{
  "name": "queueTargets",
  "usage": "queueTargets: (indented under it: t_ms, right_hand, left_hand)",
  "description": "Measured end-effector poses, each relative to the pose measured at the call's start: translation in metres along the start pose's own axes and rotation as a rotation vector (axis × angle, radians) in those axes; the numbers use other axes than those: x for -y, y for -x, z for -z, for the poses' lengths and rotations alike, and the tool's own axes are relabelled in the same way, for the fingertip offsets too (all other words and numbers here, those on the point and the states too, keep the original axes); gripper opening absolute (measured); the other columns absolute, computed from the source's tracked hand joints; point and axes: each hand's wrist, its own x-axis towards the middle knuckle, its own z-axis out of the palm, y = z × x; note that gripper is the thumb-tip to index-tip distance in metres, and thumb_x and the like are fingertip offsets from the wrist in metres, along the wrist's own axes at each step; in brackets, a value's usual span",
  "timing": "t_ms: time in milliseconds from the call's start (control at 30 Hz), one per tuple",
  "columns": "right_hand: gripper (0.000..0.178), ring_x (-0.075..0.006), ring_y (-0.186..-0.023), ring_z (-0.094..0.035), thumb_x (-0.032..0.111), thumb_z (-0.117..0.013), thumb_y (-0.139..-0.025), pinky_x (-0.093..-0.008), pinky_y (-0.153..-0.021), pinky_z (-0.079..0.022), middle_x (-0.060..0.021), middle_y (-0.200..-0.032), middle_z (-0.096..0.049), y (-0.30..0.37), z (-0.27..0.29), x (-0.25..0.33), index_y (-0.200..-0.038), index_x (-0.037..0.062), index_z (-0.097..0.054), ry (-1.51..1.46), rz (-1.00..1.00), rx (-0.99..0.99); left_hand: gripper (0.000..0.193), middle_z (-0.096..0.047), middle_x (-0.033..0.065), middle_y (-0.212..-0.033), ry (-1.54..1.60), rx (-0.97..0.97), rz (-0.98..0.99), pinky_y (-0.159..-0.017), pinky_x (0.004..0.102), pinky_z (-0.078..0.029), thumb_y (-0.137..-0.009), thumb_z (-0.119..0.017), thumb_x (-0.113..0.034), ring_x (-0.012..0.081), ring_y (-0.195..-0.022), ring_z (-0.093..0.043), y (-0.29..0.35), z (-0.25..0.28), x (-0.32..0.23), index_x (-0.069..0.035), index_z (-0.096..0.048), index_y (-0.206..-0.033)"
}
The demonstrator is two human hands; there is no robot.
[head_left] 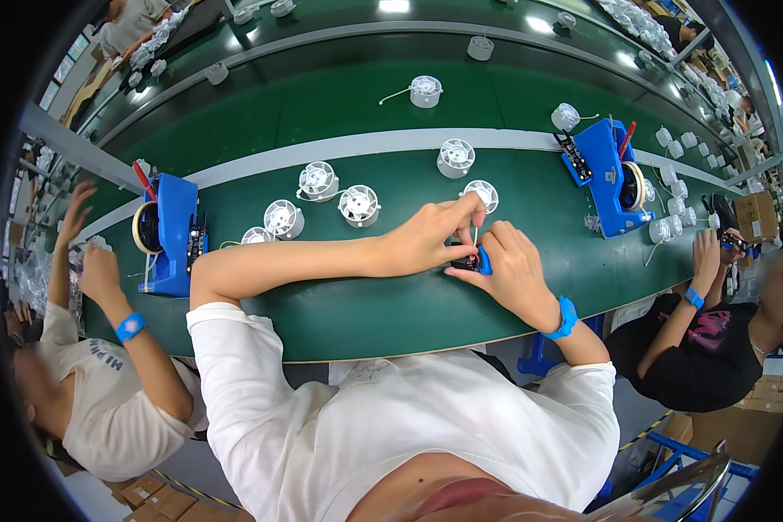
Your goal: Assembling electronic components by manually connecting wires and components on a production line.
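My left hand (426, 237) reaches across from the left, its fingers pinched on a thin white wire (475, 234). Just right of it, my right hand (515, 277), with a blue wristband, is closed around a small blue-and-black part (485, 260). Both hands meet low over the green table, and the fingers hide most of that part. Directly behind them stands a round white fan-like housing (487, 193), partly covered by my left fingers. Another white housing (455, 158) stands farther back.
Several white housings (359, 206) stand left of my hands. Blue holders with tape rolls and red-handled tools stand at left (172, 235) and right (607, 178). A white rail (374, 142) borders a green conveyor (322, 100). Co-workers sit on both sides.
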Motion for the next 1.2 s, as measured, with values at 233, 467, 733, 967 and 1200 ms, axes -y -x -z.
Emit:
queueTargets:
  t_ms: [233, 467, 733, 967, 1200]
  right_hand:
    - [0.045, -0.0244, -0.066, -0.054, 0.031, -0.088, -0.062, -0.0325, -0.057, -0.044, -0.0098, -0.076, -0.053, -0.009, 0.002, -0.018, -0.083, 0.0018, -0.061, -0.308, -0.233, -0.073]
    - [0.054, -0.0182, -0.067, -0.054, 0.027, -0.087, -0.062, -0.0289, -0.06, -0.043, -0.0069, -0.075, -0.055, -0.024, -0.011, -0.054, -0.107, 0.0034, -0.067, -0.318, -0.301, -0.176]
    - [0.053, -0.0144, -0.073, -0.054, 0.027, -0.088, -0.06, -0.0299, -0.067, -0.043, -0.0045, -0.075, -0.055, -0.032, -0.015, -0.057, -0.102, 0.0013, -0.07, -0.266, -0.325, -0.013]
    - [0.05, -0.017, -0.07, -0.053, 0.031, -0.083, -0.063, -0.0289, -0.064, -0.04, -0.0044, -0.077, -0.056, -0.071, 0.063, -0.035, -0.098, -0.0022, -0.071, -0.845, 0.03, -0.066]
    - [0.056, -0.0203, -0.068, -0.055, 0.03, -0.08, -0.064, -0.0307, -0.06, -0.041, -0.0098, -0.08, -0.062, -0.104, 0.108, 0.005, -0.106, -0.0051, -0.069, -0.519, 0.486, -0.015]
  left_hand:
    - [0.034, -0.054, 0.0098, -0.095, -0.191, -0.352, -0.177, -0.069, 0.0306, -0.045, -0.081, -0.07, -0.006, 0.0189, -0.081, -0.057, 0.004, 0.029, -0.038, -0.005, -0.047, -0.107]
    - [0.044, -0.039, 0.0123, -0.133, -0.208, -1.012, -0.915, -0.096, 0.0437, -0.037, -0.077, -0.061, -0.009, 0.0304, -0.117, -0.042, 0.072, 0.065, -0.128, -0.023, -0.06, -0.119]
    - [0.057, -0.03, 0.0136, -0.142, -0.579, -1.29, -1.071, -0.11, 0.0507, -0.015, -0.064, -0.061, -0.011, 0.0314, -0.133, -0.023, 0.119, 0.058, -0.159, -0.015, -0.057, -0.121]
    - [0.055, 0.008, 0.0084, -0.161, -1.108, -1.289, -0.759, -0.112, 0.0445, -0.018, -0.099, -0.036, -0.031, 0.0277, -0.149, 0.003, 0.145, 0.067, -0.157, -0.031, -0.022, -0.152]
    - [0.06, 0.011, 0.0019, -0.162, -1.104, -1.62, -0.898, -0.115, 0.048, -0.004, -0.098, -0.037, -0.032, 0.025, -0.149, 0.008, 0.127, 0.069, -0.16, -0.041, -0.013, -0.152]
